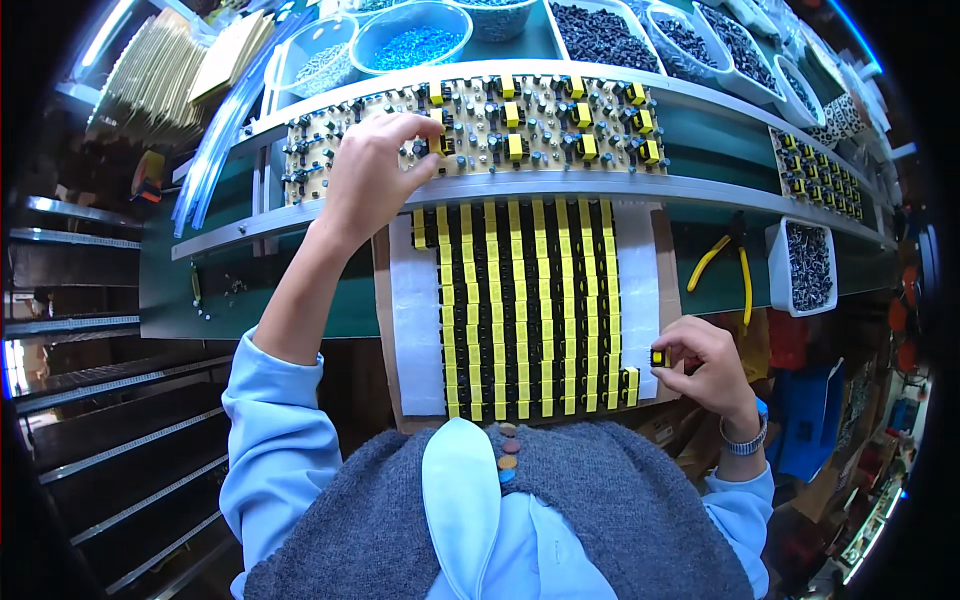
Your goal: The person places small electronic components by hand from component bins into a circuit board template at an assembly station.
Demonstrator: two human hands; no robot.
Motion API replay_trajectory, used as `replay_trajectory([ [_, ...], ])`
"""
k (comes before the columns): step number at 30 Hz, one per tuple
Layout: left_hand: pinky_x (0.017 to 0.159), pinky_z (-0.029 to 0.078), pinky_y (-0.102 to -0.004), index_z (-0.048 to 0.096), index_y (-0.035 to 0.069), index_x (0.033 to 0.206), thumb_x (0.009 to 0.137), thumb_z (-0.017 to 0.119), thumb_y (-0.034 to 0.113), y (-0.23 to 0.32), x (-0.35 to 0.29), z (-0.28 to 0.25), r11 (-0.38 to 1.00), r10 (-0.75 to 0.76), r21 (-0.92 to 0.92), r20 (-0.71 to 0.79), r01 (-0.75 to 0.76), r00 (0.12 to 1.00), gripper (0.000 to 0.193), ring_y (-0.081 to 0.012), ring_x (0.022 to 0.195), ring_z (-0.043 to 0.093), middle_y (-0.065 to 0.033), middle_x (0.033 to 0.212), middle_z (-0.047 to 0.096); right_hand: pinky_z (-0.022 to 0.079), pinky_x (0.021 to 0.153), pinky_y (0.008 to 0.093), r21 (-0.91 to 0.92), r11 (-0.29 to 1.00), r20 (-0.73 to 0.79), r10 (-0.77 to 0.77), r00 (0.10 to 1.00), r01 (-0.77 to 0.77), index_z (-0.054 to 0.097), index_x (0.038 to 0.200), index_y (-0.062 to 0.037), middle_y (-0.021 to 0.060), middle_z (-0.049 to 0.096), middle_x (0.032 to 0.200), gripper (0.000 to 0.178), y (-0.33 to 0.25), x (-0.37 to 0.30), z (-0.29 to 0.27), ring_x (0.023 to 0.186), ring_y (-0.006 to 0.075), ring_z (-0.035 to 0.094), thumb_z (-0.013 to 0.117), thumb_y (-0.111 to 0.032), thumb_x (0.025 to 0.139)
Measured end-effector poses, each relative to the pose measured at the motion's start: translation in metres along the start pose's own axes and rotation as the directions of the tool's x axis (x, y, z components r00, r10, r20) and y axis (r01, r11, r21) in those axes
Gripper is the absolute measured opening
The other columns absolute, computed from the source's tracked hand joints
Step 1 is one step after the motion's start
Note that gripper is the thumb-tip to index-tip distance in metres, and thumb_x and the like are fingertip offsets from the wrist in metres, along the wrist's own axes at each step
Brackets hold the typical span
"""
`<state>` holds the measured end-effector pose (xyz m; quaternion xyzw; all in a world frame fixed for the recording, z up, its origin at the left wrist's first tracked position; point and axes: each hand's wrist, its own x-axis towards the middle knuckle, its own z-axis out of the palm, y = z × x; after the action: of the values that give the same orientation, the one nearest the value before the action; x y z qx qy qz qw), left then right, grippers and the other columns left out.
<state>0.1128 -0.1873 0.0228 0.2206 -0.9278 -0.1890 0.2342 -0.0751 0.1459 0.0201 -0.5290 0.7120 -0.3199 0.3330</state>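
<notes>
Bench: green, spread across the frame behind the work (170, 300).
Circuit panel: tan and densely populated, at upper centre (547, 115), lying between two metal rails (600, 185).
Foam sheet: white, at the centre of the frame (415, 330), bearing tight columns of yellow-and-black components (545, 310).
Left hand: at upper centre-left, over the panel (380, 155), thumb and fingertips closed about one yellow-topped block (437, 140); whether its leads are seated cannot be told.
Right hand: at lower right, beside the foam's edge (700, 360), thumb and fingers pinching another block, its yellow face leftward; the two hands are well apart.
Parts tub: white, at right (775, 280), filled with small metal-and-dark pieces.
Pliers: yellow-handled, left of that tub (747, 280).
Right-hand block: between the fingertips, just off the foam (658, 357); probably light and rigid, its smooth wrap perhaps slightly slippery.
Best hold: likely opposite sides of the body, lightly, keeping off any thin leads underneath, which could bend.
</notes>
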Motion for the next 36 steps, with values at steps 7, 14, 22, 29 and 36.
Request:
replay_trajectory([
  [7, 0.084, 0.044, -0.0314, 0.067, 0.007, 0.095, 0.072, 0.068, 0.005, -0.003, 0.002, 0.006, 0.990, 0.065, 0.125, 0.019, -0.067, 0.998, 0.023, -0.0185, 0.084, 0.058, -0.0039, 0.090, 0.066, 0.049, 0.062, 0.0220, -0.027, 1.000, 0.002, 0.010, 1.000, -0.009, 0.064, 0.090, -0.0010, 0.0085, 0.061, 0.089, 0.023, -0.004, 0.002, -0.003, 0.069, 0.0148, 0.055, 0.070, 0.004, 0.068],
  [14, 0.082, 0.045, -0.0318, 0.067, 0.007, 0.094, 0.070, 0.071, 0.006, -0.008, 0.002, 0.006, 0.976, 0.131, 0.174, 0.017, -0.131, 0.991, 0.024, -0.0190, 0.081, 0.057, -0.0036, 0.089, 0.066, 0.047, 0.059, 0.0200, -0.017, 0.998, 0.000, -0.061, 0.998, 0.061, 0.064, 0.090, -0.0001, 0.0086, 0.060, 0.090, 0.027, -0.007, 0.011, -0.001, 0.068, 0.0138, 0.053, 0.069, 0.007, 0.065],
  [22, 0.070, 0.048, -0.0309, 0.064, 0.005, 0.086, 0.068, 0.072, 0.005, 0.011, -0.037, -0.007, 0.999, -0.030, 0.037, 0.026, 0.029, 0.999, 0.019, -0.0203, 0.075, 0.057, -0.0067, 0.088, 0.061, 0.050, 0.060, 0.0189, -0.061, 0.957, -0.093, -0.288, 0.953, 0.283, 0.063, 0.096, -0.0002, 0.0076, 0.058, 0.092, 0.032, -0.042, 0.061, -0.013, 0.068, 0.0124, 0.054, 0.064, 0.011, 0.065],
  [29, 0.066, 0.049, -0.0305, 0.061, 0.002, 0.084, 0.072, 0.065, 0.003, 0.007, -0.089, 0.021, 0.993, 0.035, 0.108, 0.071, -0.042, 0.997, 0.013, -0.0219, 0.074, 0.057, -0.0087, 0.089, 0.058, 0.051, 0.058, 0.0203, -0.220, 0.819, -0.158, -0.567, 0.809, 0.531, 0.063, 0.104, -0.0046, 0.0065, 0.066, 0.079, 0.038, -0.103, 0.180, 0.017, 0.062, 0.0117, 0.059, 0.072, 0.001, 0.068],
  [36, 0.064, 0.050, -0.0309, 0.058, 0.000, 0.087, 0.075, 0.059, 0.000, -0.002, -0.093, 0.042, 0.999, 0.007, 0.032, -0.087, -0.004, 0.996, 0.012, -0.0235, 0.075, 0.057, -0.0108, 0.092, 0.055, 0.045, 0.047, 0.0251, -0.426, 0.668, -0.134, -0.714, 0.688, 0.610, 0.064, 0.101, -0.0036, 0.0065, 0.068, 0.077, 0.031, -0.118, 0.292, 0.056, 0.048, 0.0173, 0.057, 0.067, -0.007, 0.070],
])
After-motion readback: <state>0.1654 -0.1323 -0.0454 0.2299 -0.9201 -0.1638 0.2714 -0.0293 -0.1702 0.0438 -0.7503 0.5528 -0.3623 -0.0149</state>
